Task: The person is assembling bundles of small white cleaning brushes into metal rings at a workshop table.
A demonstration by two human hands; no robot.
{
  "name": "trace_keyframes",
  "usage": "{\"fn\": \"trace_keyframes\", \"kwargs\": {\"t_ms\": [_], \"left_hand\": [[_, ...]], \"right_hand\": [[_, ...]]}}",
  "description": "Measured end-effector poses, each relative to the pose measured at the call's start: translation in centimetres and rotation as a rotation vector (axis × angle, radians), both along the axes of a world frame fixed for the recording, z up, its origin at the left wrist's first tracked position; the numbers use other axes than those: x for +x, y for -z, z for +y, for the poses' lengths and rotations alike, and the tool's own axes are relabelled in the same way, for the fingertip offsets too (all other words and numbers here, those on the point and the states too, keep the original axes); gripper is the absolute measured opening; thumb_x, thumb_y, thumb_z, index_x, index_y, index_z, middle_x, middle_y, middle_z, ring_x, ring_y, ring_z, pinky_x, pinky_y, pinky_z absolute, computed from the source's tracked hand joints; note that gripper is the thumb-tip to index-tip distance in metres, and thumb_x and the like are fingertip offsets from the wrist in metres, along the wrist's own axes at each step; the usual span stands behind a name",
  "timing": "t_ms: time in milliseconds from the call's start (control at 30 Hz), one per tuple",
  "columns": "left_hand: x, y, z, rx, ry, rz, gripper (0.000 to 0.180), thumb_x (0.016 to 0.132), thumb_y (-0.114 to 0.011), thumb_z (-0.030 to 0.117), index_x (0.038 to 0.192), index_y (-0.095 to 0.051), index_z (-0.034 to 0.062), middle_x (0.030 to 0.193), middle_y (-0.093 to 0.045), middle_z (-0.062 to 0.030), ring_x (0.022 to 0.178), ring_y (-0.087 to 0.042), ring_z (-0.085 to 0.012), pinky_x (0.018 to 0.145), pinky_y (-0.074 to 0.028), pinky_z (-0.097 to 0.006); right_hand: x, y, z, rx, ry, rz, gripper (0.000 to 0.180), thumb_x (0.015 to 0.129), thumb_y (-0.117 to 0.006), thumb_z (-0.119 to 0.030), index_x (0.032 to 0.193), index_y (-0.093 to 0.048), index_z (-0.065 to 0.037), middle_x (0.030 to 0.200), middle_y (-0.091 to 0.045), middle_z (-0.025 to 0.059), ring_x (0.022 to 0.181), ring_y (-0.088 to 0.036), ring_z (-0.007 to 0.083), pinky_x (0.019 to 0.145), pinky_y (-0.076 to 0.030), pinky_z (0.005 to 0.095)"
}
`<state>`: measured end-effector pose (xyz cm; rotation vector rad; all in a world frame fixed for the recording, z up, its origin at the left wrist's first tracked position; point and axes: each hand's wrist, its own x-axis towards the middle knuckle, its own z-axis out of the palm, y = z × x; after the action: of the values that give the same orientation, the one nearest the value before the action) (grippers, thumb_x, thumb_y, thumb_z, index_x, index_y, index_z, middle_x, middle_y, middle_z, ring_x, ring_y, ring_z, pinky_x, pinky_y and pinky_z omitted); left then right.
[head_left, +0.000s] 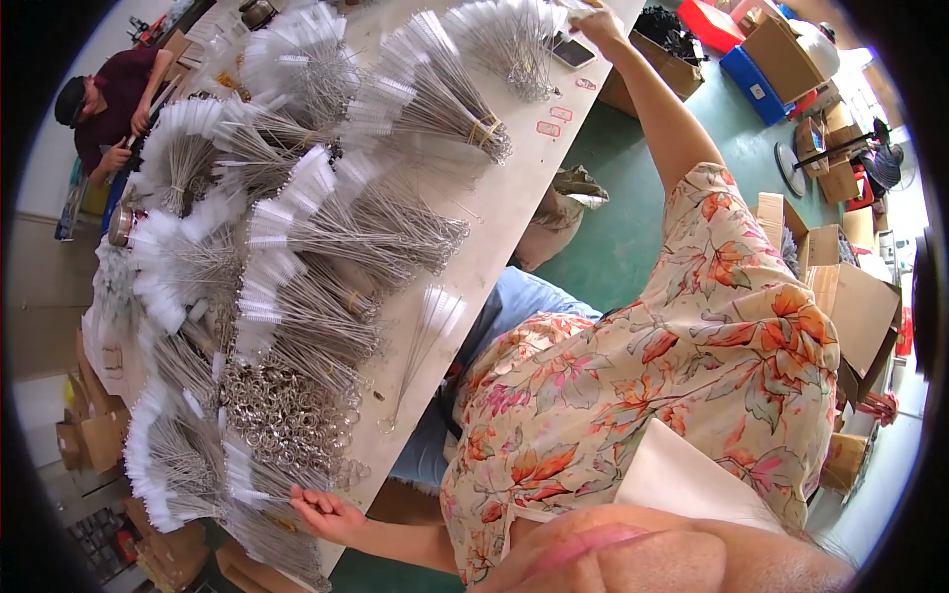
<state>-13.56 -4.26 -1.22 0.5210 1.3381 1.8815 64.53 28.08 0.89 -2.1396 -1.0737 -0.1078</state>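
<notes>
Bundles of thin wire brushes (pixel 435 89) with white bristle heads and looped wire ends cover the table. My left hand (pixel 328 514), palm partly up with fingers curled, is at the table's near edge beside more wire brushes (pixel 262 484); whether it grips any is unclear. Above it lies a heap of shiny metal loops (pixel 287 415). My right hand (pixel 598 28) reaches the top edge of the picture, fingers closed round something pale that is partly cut off. Near it are a phone (pixel 573 52) and a brush bundle (pixel 519 74). A few loose brushes (pixel 425 336) lie apart.
Another person (pixel 114 109) works across the table (pixel 494 212) at upper left. Small red-marked labels (pixel 549 128) lie by the table edge. Cardboard boxes (pixel 840 306), a blue bin (pixel 751 84) and a stand fan (pixel 791 168) occupy the floor to the right.
</notes>
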Motion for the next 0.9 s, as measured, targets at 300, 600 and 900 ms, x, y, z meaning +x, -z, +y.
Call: {"fn": "trace_keyframes", "kwargs": {"t_ms": [300, 600, 900], "left_hand": [[0.7, 0.2, 0.4, 0.041, 0.104, -0.030, 0.032, 0.092, -0.050, 0.026, 0.108, -0.052, -0.0016, 0.068, -0.044, 0.0020, 0.048, -0.031, -0.0017, 0.036, -0.022, -0.015], [1.0, 0.2, -0.4, 0.036, 0.004, -0.056, 0.030, 0.092, -0.049, 0.024, 0.104, -0.053, -0.0028, 0.070, -0.043, 0.0001, 0.049, -0.029, -0.0040, 0.039, -0.021, -0.016], [7.3, -3.9, 4.8, 0.008, 0.156, 0.300, 0.028, 0.091, -0.048, 0.018, 0.104, -0.057, -0.0054, 0.063, -0.038, 0.0030, 0.048, -0.028, -0.0034, 0.040, -0.020, -0.017]], "right_hand": [[-6.1, -3.6, -2.9, -0.054, -0.121, 0.645, 0.021, 0.076, -0.068, -0.026, 0.077, -0.067, -0.005, 0.055, -0.044, 0.0010, 0.046, -0.041, 0.0104, 0.040, -0.030, 0.0267], [-11.8, -4.8, 3.7, -0.170, -0.269, -0.393, 0.023, 0.065, -0.064, -0.028, 0.074, -0.069, -0.007, 0.069, -0.063, 0.0181, 0.064, -0.061, 0.0315, 0.061, -0.049, 0.0415], [-30.4, -16.9, -2.9, 0.540, -1.004, 0.124, 0.019, 0.089, -0.048, -0.018, 0.085, -0.055, -0.001, 0.066, -0.055, 0.0132, 0.060, -0.056, 0.0240, 0.061, -0.047, 0.0347]]}}
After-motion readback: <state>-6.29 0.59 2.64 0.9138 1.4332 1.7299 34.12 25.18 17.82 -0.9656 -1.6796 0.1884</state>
